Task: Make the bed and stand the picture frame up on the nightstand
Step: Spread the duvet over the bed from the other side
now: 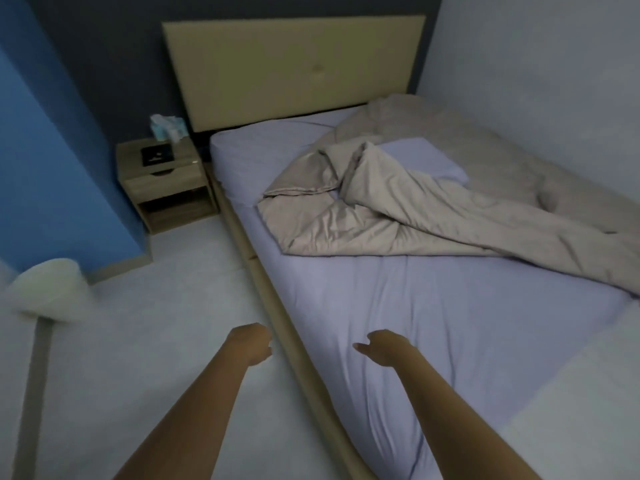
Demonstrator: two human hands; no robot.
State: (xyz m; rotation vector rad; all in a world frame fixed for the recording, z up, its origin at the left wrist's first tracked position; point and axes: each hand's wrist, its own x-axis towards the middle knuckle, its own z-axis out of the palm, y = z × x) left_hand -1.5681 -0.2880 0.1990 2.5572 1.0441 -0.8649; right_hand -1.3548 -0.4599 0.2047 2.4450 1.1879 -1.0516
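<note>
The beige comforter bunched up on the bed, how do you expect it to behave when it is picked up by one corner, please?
The beige comforter is probably floppy: it lies in soft folds and creases. It looks puffy, so likely light for its bulk. Part drapes over the pillow, which it may drag along.

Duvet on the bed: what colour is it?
The crumpled duvet is plain beige, without pattern, lying on a lavender sheet. The head view shows it.
</note>
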